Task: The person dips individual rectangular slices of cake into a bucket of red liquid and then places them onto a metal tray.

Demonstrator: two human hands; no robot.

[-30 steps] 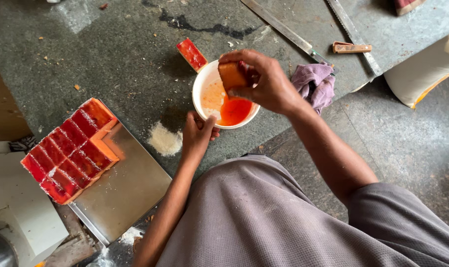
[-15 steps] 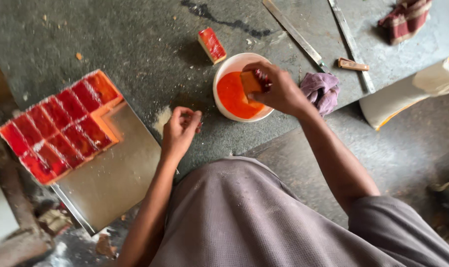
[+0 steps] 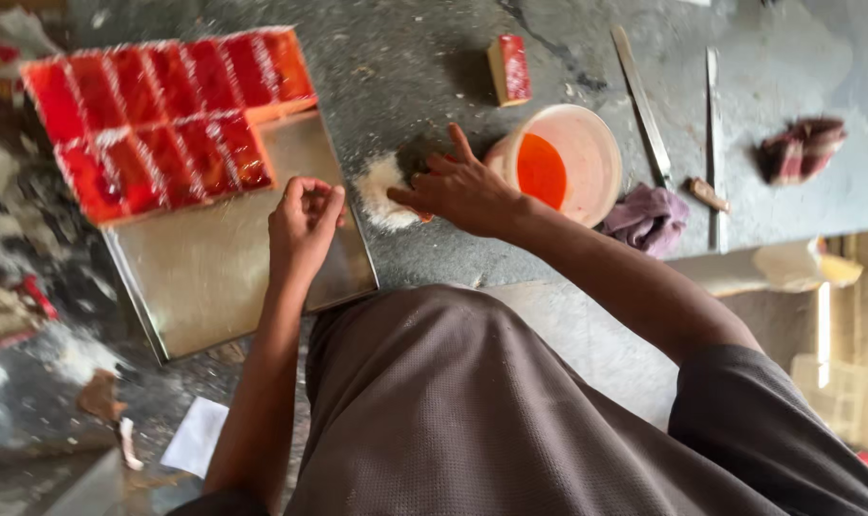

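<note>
Orange-red liquid fills a white plastic cup (image 3: pixel 563 162) on the grey stone bench (image 3: pixel 396 57). Right hand (image 3: pixel 458 186), fingers spread, presses onto a small white powder pile (image 3: pixel 381 191) beside it. Left hand (image 3: pixel 303 227), loosely curled and holding nothing, rests at the metal tray's (image 3: pixel 224 272) edge, below the red tiles (image 3: pixel 157 115).

We have one view only, head-worn, looking steeply down over the lap onto a grey stone floor (image 3: pixel 396 57). Close range: both forearms enter from the bottom, left hand (image 3: pixel 303 225) and right hand (image 3: pixel 462 191) near centre. Frame is tilted, and the tray (image 3: pixel 233 277) sits left.
</note>
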